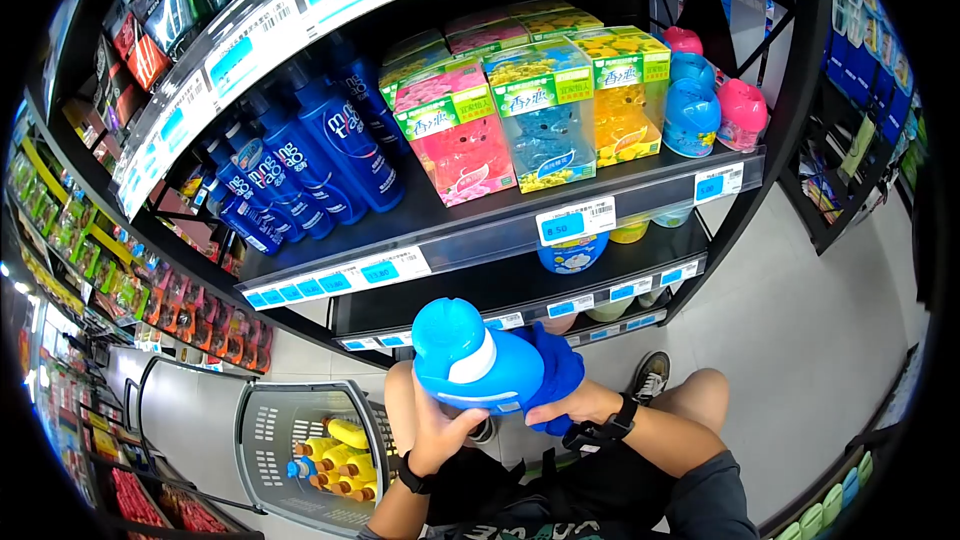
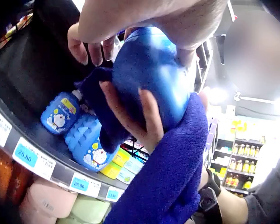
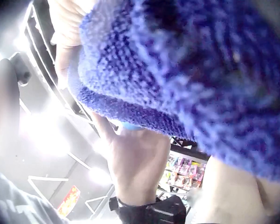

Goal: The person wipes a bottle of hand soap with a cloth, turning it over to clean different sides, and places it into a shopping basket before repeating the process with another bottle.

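A blue bottle (image 1: pixel 470 355) with a rounded cap and white label is held tilted before the lower shelf. My left hand (image 1: pixel 440 432) grips its near side, the thumb across the label edge. At its base, my right hand (image 1: pixel 580 402) holds a dark blue cloth (image 1: pixel 560 365) against the bottle. In the left wrist view two fingers of the right hand (image 2: pixel 142 119) lie on the bottle (image 2: pixel 151 74), and the cloth (image 2: pixel 163 172) hangs beside them. The cloth (image 3: pixel 177 79) hides most of the right hand in the right wrist view.
Boxed products (image 1: pixel 455 140), dark blue bottles (image 1: pixel 350 145) and pink and blue containers (image 1: pixel 690 115) line the shelf (image 1: pixel 400 230). A grey basket (image 1: pixel 270 450) with several yellow bottles stands on the floor at lower left. Blue bottles (image 2: pixel 91 144) stand on a shelf in the left wrist view.
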Motion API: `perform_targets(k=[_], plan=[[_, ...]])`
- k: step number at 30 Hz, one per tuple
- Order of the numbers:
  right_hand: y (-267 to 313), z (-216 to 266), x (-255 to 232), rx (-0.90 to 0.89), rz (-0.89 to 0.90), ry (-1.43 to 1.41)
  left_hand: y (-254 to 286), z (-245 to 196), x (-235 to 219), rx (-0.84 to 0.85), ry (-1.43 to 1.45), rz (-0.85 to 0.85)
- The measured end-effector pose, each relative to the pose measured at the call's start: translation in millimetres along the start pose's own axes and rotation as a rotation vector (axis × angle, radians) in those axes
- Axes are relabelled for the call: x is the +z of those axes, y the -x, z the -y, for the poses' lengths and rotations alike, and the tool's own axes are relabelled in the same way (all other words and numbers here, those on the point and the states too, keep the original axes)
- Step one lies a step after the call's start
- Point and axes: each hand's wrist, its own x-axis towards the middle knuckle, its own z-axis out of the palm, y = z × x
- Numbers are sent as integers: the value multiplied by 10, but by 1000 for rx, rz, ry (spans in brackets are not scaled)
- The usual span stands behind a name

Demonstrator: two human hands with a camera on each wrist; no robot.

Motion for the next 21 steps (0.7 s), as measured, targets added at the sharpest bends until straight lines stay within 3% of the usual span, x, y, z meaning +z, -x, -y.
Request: perform_targets(k=[1,4,6,9,10,12,14,16,17,18,20,21], plan=[[-15,43,54,1,3,0,-10,-38,18,-20,154,-12],[-33,76,136,-116,-33,136,-65,-329,70,21,237,-127],[-1,2,155,-124,-155,360,-77,-356,9,44,258,-127],[-5,-52,202,-170,-149,443,-76,-405,-20,-3,235,-218],[-12,-136,202,-166,-146,440,-172,-462,47,111,347,-311],[-31,-337,176,-353,-130,367,-195,-550,84,38,440,-390],[10,-382,176,-367,-145,504,-218,-545,157,36,547,-565],[43,-440,158,-382,-141,585,-212,-551,171,56,591,-601],[36,-234,201,-407,-8,767,-213,-536,175,54,594,-602],[33,-102,244,-401,-8,769,-206,-507,174,75,616,-558],[13,41,302,-530,79,1080,-195,-449,182,91,579,-464],[57,-119,224,-452,134,1014,-180,-417,193,87,530,-407]])
